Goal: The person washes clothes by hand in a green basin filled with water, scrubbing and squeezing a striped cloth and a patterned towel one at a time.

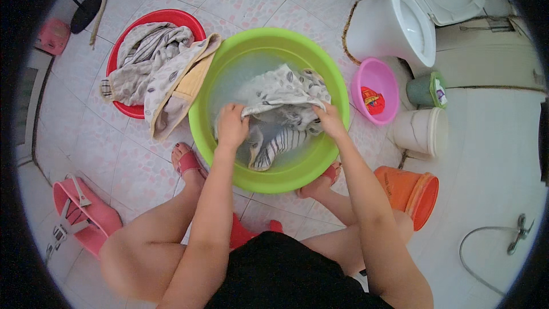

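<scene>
A large lime-green basin (269, 182) of cloudy water stands on the floor between my feet. Soaking in it is a white cloth (286, 83) with a grey leaf print and a striped part, some of it under the water. My left hand (233, 126) is closed on one end of a fold of this cloth, and my right hand (330, 119) grips the other end. The fold stretches between both hands just above the water. Left of the green basin, a red basin (191, 17) holds a heap of similar printed cloth (151, 57), its tan-edged corner hanging over the rim.
At the right are a pink basin (384, 71) with a red packet (373, 102), a green bin (422, 91), a white bucket (420, 131) and an orange bucket (403, 190). A toilet (394, 23) stands at the back right. A pink container (94, 212) lies at the left.
</scene>
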The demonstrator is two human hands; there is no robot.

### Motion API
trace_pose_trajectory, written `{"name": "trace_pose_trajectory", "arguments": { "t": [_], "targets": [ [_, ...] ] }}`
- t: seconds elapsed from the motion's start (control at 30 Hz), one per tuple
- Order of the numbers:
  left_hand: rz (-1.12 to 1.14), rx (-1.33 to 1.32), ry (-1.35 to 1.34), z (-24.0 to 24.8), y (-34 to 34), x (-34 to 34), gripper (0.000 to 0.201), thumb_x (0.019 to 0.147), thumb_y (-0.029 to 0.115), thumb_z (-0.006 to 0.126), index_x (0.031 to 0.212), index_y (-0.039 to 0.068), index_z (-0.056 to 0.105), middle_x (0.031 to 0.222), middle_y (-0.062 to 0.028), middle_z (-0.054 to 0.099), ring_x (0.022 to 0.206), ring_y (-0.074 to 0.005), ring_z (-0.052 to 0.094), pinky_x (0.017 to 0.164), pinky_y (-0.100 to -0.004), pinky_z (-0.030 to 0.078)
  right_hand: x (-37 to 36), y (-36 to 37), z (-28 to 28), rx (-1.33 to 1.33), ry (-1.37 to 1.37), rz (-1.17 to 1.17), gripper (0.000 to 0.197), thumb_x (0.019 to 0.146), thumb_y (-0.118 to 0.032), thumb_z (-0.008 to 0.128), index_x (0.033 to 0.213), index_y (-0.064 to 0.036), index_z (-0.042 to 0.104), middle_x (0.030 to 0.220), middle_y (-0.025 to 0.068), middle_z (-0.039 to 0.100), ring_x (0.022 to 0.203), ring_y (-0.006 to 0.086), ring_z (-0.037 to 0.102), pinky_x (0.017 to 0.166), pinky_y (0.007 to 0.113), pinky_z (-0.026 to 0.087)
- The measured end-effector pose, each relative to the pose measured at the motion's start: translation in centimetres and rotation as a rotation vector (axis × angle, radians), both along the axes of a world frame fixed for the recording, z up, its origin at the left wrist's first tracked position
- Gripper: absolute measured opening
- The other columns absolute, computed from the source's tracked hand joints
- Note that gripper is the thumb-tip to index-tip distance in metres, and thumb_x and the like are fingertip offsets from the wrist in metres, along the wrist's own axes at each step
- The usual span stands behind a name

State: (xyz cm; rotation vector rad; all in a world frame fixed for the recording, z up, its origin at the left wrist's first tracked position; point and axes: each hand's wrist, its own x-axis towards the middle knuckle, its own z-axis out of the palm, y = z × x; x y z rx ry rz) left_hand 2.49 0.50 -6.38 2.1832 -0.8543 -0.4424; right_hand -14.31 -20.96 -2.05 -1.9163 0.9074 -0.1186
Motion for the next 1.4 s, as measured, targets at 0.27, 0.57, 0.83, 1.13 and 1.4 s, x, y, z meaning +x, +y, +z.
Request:
{"name": "trace_pose_trajectory", "arguments": {
  "t": [0.27,0.57,0.83,1.13,1.4],
  "targets": [
    [0.071,-0.35,0.525,8.6,0.9,0.6,0.026,0.078,0.019,0.046,0.092,0.0,0.057,0.093,-0.0147,0.059,0.086,-0.0288,0.055,0.078,-0.0351,0.04,-1.9,3.8,10.2,0.11,-0.363,-0.268,0.022,0.081,-0.017,0.056,0.095,-0.0021,0.063,0.084,0.0,0.061,0.076,0.009,0.053,0.07,0.021,0.04],
    [0.327,-0.933,1.565,12.7,-1.1,-1.5,0.035,0.081,0.023,0.035,0.098,0.001,0.055,0.093,-0.0109,0.06,0.09,-0.0258,0.057,0.084,-0.0385,0.043,0.4,11.3,12.6,0.293,-0.54,-0.271,0.026,0.082,-0.016,0.054,0.103,-0.0037,0.06,0.095,0.004,0.061,0.084,0.0098,0.055,0.074,0.024,0.043],
    [0.258,-0.836,1.551,6.4,-1.7,-3.6,0.027,0.085,0.026,0.035,0.075,0.008,0.053,0.063,-0.0026,0.051,0.055,-0.0154,0.049,0.052,-0.0297,0.043,2.9,22.0,11.2,-0.459,-0.356,-0.108,0.024,0.075,-0.02,0.062,0.085,0.0011,0.061,0.079,0.014,0.06,0.062,0.0231,0.058,0.053,0.031,0.043],
    [0.397,-0.763,1.313,5.9,-1.1,-5.0,0.026,0.086,0.022,0.035,0.074,0.008,0.054,0.069,-0.0053,0.055,0.062,-0.0183,0.052,0.059,-0.0323,0.045,4.8,15.7,8.7,-0.584,-0.092,-0.226,0.027,0.073,-0.028,0.057,0.076,-0.0009,0.062,0.067,0.0198,0.059,0.061,0.0372,0.056,0.057,0.043,0.044],
    [0.23,-0.228,0.952,7.2,-0.9,0.1,0.033,0.083,0.024,0.039,0.094,0.0,0.059,0.092,-0.0122,0.058,0.083,-0.022,0.053,0.075,-0.0333,0.042,-0.7,2.2,4.3,-0.202,0.007,-0.103,0.042,0.079,-0.045,0.054,0.092,-0.0065,0.063,0.087,0.0168,0.059,0.083,0.0326,0.056,0.075,0.039,0.043]
  ]
}}
